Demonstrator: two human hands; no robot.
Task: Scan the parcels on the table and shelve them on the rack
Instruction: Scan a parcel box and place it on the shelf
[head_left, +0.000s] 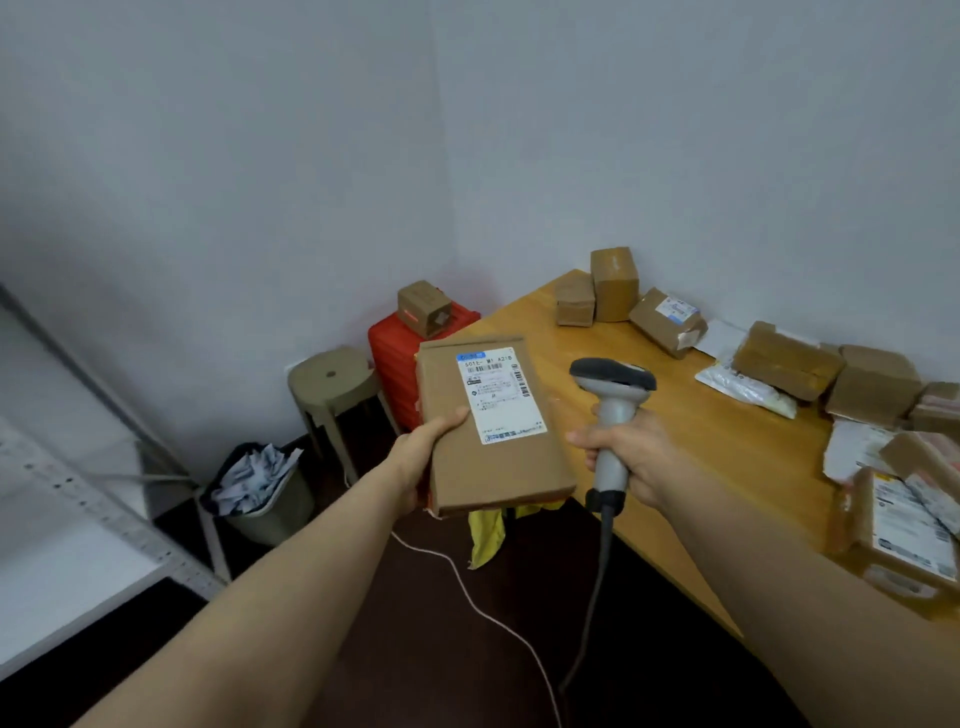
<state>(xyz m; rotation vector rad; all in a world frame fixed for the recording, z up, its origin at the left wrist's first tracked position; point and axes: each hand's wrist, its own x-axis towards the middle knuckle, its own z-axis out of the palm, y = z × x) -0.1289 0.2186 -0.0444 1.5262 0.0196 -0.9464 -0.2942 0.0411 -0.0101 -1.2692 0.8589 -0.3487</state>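
The left hand (415, 457) grips the flat cardboard parcel (493, 431) by its edge; it looks light and stiff, perhaps bendable; the right hand (623, 452) clasps the scanner (613, 395)

Between the left hand (413, 460) and the right hand (631, 457) the flat parcel (493, 431) filled the gap, its edge just beside the scanner (613, 382). Ahead of the right hand a bare stretch of table (701, 431) lay open up to the boxes (613, 285) by the wall, but off to its right a heap of parcels (872, 389) crowded the top. Left of the left hand, open air reached the rack (93, 512); beyond and below that hand stood a stool (332, 382), a red suitcase (395, 358) and a bin (265, 493).
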